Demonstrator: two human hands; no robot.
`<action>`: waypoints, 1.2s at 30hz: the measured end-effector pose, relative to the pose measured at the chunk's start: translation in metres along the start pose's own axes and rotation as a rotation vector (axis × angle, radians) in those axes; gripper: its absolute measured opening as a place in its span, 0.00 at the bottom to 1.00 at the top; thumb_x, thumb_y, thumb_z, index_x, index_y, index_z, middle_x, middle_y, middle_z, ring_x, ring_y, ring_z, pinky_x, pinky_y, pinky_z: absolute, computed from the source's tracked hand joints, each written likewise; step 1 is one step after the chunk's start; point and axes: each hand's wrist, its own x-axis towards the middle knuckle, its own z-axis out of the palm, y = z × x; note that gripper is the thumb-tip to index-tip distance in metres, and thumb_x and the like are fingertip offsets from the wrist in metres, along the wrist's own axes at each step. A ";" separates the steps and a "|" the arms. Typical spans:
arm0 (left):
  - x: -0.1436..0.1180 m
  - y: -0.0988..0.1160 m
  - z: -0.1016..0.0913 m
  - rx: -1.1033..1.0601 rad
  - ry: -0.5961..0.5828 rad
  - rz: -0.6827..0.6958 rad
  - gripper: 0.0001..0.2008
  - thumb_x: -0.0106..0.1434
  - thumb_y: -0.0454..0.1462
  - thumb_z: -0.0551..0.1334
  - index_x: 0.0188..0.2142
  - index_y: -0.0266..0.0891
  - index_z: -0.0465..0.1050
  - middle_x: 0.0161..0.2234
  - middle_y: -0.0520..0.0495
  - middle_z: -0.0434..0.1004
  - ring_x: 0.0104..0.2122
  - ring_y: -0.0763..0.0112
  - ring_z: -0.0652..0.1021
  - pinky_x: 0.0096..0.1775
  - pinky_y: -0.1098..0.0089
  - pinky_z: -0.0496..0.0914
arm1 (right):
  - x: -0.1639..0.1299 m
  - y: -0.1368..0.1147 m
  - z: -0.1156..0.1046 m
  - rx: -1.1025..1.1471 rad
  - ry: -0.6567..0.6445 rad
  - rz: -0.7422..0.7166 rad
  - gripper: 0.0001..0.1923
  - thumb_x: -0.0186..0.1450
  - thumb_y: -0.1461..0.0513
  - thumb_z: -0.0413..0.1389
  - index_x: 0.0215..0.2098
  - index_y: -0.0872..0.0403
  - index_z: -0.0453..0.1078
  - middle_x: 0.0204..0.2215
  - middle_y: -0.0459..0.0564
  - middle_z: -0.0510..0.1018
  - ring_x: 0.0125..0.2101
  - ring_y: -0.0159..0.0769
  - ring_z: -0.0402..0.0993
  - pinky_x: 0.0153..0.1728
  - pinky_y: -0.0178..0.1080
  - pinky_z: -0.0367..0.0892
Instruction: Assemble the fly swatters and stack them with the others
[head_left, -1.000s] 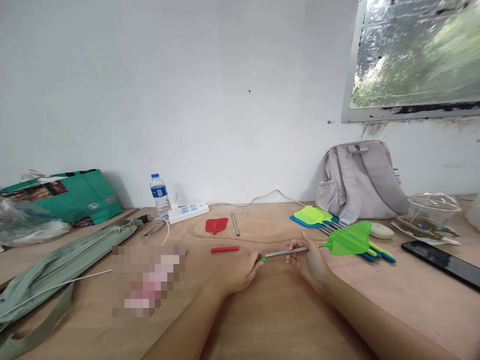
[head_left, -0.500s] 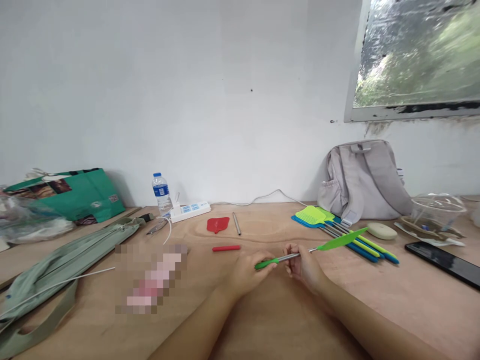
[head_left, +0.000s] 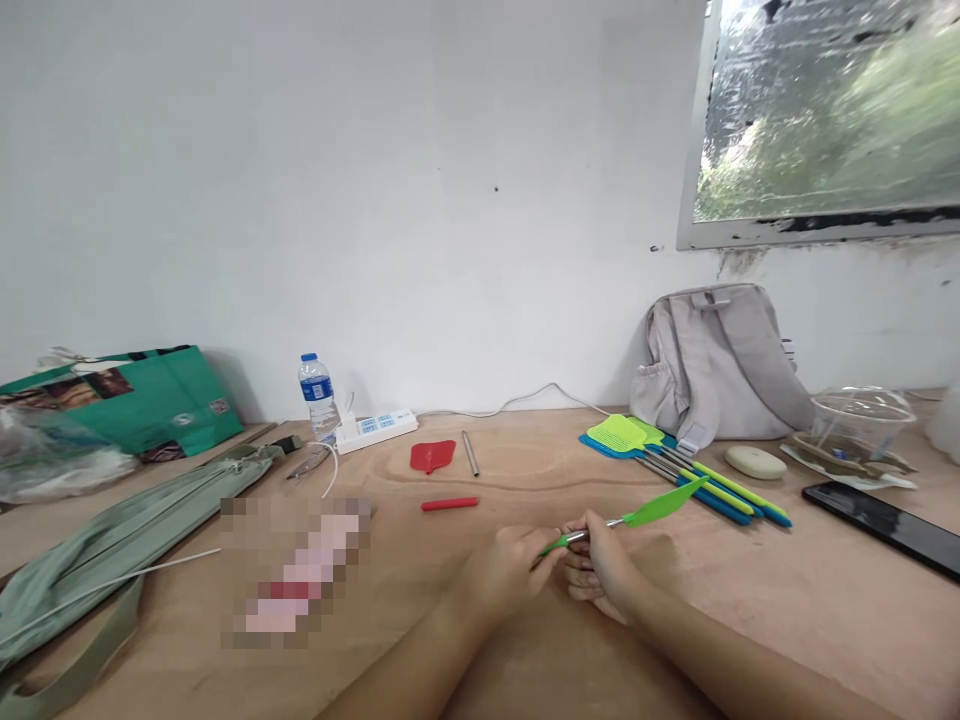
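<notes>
Gripping green swatter (head_left: pixel 660 503), both hands (head_left: pixel 510 572) together

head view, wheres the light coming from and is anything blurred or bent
Head view: soft daylight from the window at upper right, with faint shadows beside the backpack and green bag. A pixelated block hides part of the table. The wide lens bows the table edges. The left hand and right hand on the green swatter look sharp.
</notes>
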 end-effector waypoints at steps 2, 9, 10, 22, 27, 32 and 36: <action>0.000 0.005 0.003 0.034 -0.008 -0.010 0.14 0.62 0.40 0.49 0.43 0.45 0.70 0.37 0.47 0.76 0.34 0.66 0.76 0.36 0.70 0.67 | 0.002 0.003 -0.002 0.072 0.018 -0.010 0.11 0.53 0.58 0.39 0.16 0.53 0.51 0.07 0.36 0.47 0.07 0.20 0.38 0.10 0.25 0.33; -0.001 0.008 0.020 -0.081 0.066 -0.097 0.12 0.62 0.40 0.49 0.39 0.44 0.69 0.35 0.48 0.76 0.33 0.68 0.75 0.35 0.72 0.66 | 0.005 -0.001 -0.003 0.056 -0.011 -0.117 0.08 0.50 0.59 0.40 0.15 0.53 0.48 0.07 0.37 0.50 0.06 0.20 0.38 0.11 0.26 0.32; 0.001 0.007 0.021 -0.102 0.075 -0.130 0.12 0.62 0.41 0.50 0.39 0.44 0.69 0.34 0.49 0.76 0.33 0.69 0.74 0.34 0.73 0.65 | 0.006 -0.003 -0.004 0.025 -0.018 -0.118 0.09 0.50 0.58 0.40 0.15 0.53 0.47 0.07 0.36 0.49 0.06 0.20 0.38 0.11 0.26 0.32; 0.016 -0.024 0.019 -0.924 0.044 -0.534 0.17 0.51 0.50 0.57 0.24 0.38 0.61 0.14 0.60 0.56 0.13 0.83 0.54 0.18 0.76 0.48 | 0.025 -0.024 -0.023 0.096 0.027 -0.315 0.11 0.51 0.56 0.53 0.20 0.53 0.57 0.13 0.38 0.62 0.09 0.21 0.49 0.10 0.28 0.43; 0.015 -0.030 0.013 -1.039 0.023 -0.528 0.18 0.50 0.51 0.59 0.26 0.37 0.63 0.15 0.58 0.61 0.11 0.85 0.52 0.16 0.76 0.44 | 0.027 -0.035 -0.037 0.271 -0.007 -0.530 0.10 0.47 0.60 0.59 0.25 0.54 0.62 0.22 0.42 0.70 0.19 0.25 0.64 0.18 0.29 0.59; 0.015 -0.033 0.008 -0.905 0.056 -0.528 0.19 0.50 0.50 0.59 0.28 0.35 0.68 0.15 0.57 0.63 0.12 0.84 0.53 0.17 0.76 0.45 | 0.026 -0.043 -0.043 0.344 -0.009 -0.533 0.11 0.48 0.61 0.60 0.28 0.54 0.65 0.23 0.43 0.73 0.21 0.27 0.67 0.21 0.30 0.62; 0.016 -0.027 0.012 -0.854 0.044 -0.505 0.19 0.49 0.50 0.60 0.29 0.35 0.70 0.16 0.56 0.61 0.16 0.81 0.58 0.21 0.76 0.50 | 0.018 -0.042 -0.031 0.645 0.027 -0.474 0.07 0.52 0.61 0.57 0.26 0.54 0.63 0.21 0.43 0.70 0.26 0.29 0.70 0.30 0.34 0.68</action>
